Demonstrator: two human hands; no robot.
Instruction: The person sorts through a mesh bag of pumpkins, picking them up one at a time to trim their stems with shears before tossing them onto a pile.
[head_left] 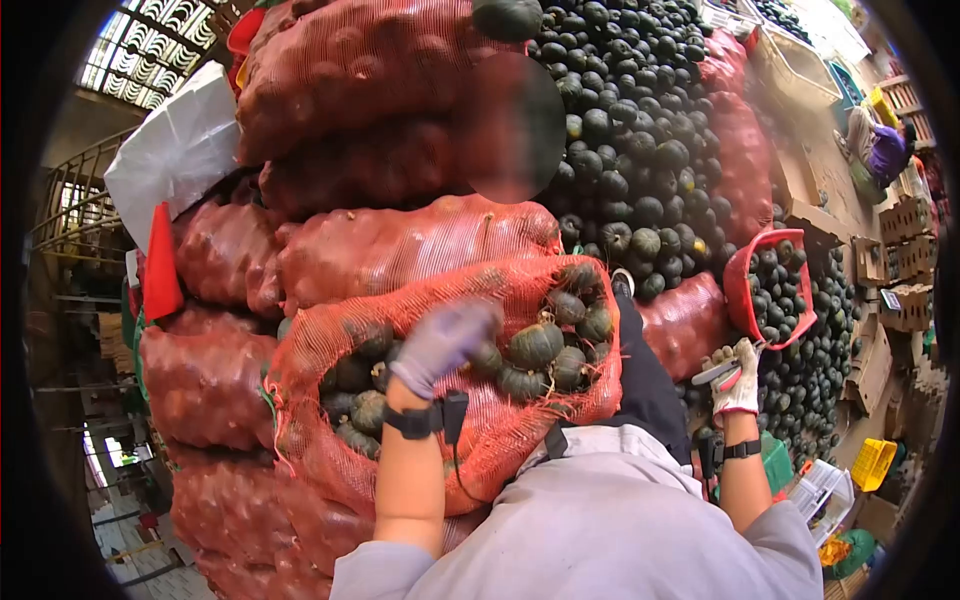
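Observation:
A red mesh sack [420, 300] lies open in front of me, and green pumpkins [536, 345] show through its torn side. Over the middle of this opening is my left hand [447, 343], in a pale glove and smeared by motion, so its fingers cannot be made out. My right hand [735, 378], in a white glove, is closed around a small tool with a metallic part [713, 373], perhaps a cutter. It is at the right, just below a red basket [738, 290] of small dark pumpkins.
Full red mesh sacks [390, 250] are stacked ahead and to the left. A large heap of dark pumpkins [640, 150] lies ahead. A red cone [162, 265] stands at the left. Cardboard boxes [908, 218], a yellow crate [873, 464] and another person [884, 150] are at the right.

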